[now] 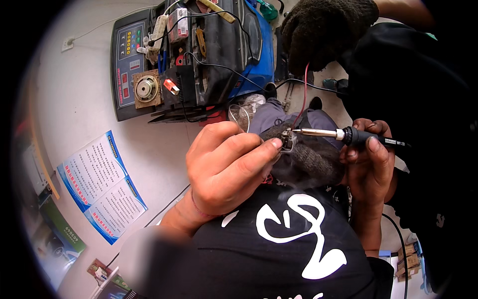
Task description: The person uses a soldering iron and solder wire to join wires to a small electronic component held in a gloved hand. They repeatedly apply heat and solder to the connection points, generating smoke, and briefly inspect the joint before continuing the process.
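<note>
My right hand point(371, 159) grips a soldering iron point(358, 137) by its black handle. Its metal tip reaches left to a small metal part point(287, 140) with a red wire point(303, 97) running up from it. My left hand point(231, 167) is closed in a pinch beside that part, on a thin silvery wire point(244, 112) that looks like solder and loops up behind the fingers. A co-worker's dark-gloved hand point(311, 159) is at the small part, partly hidden by my hands. Another gloved hand point(328, 30) is at the red wire's upper end.
A machine point(199, 65) with a button panel stands ahead, a square-mounted speaker point(147, 88), a power strip point(160, 30) and cables on it. Blue-white printed sheets point(102, 187) hang on the left wall. A dark-clothed person point(398, 89) is close on the right. A black cable point(401, 239) hangs lower right.
</note>
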Demonstrator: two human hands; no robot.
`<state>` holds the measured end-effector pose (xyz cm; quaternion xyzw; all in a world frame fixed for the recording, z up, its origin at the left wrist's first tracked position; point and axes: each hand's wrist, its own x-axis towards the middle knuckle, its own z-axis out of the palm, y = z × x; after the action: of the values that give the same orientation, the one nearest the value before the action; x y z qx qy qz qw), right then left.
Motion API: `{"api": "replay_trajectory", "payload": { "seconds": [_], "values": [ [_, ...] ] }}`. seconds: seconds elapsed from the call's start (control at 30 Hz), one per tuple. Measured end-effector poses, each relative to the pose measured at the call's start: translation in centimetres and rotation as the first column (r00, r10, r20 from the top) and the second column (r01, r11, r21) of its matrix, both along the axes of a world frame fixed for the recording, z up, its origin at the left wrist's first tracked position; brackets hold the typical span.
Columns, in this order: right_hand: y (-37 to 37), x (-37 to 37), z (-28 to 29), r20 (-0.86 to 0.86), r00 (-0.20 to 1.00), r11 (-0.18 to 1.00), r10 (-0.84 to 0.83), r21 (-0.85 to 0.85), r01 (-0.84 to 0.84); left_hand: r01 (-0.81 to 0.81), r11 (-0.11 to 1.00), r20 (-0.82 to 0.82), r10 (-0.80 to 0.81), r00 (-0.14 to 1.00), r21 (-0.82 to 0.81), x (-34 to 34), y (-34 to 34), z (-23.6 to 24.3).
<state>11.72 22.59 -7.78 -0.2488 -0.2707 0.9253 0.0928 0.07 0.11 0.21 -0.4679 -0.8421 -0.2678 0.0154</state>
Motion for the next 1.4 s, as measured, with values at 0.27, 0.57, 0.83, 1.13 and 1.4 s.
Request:
{"api": "replay_trajectory", "payload": {
  "seconds": [0.27, 0.57, 0.83, 1.13, 1.4],
  "values": [
    [0.0, 0.1, 0.0, 0.002, 1.000, 1.000, 0.010, 0.012, -0.010, -0.010, 1.000, -0.043, 0.011, 0.999, 0.013, 0.3, -0.2, -0.3],
    [-0.3, 0.0, 0.3, 0.076, 0.996, 0.992, 0.039, 0.117, -0.048, -0.032, 0.999, -0.079, 0.033, 0.996, 0.019, 0.6, -0.5, -0.5],
    [-0.4, 0.1, 0.3, 0.069, 0.997, 0.991, 0.047, 0.125, -0.055, -0.040, 0.999, -0.089, 0.039, 0.995, 0.000, 0.7, -0.7, -0.7],
    [-0.5, 0.1, 0.4, 0.069, 0.996, 0.989, 0.048, 0.140, -0.057, -0.048, 0.999, -0.117, 0.046, 0.992, -0.017, 0.6, -0.9, -0.7],
    [-0.6, 0.2, 0.3, 0.061, 0.997, 0.989, 0.047, 0.135, -0.055, -0.053, 0.998, -0.173, 0.058, 0.983, 0.037, 0.7, -1.0, -1.1]
  ]
}}
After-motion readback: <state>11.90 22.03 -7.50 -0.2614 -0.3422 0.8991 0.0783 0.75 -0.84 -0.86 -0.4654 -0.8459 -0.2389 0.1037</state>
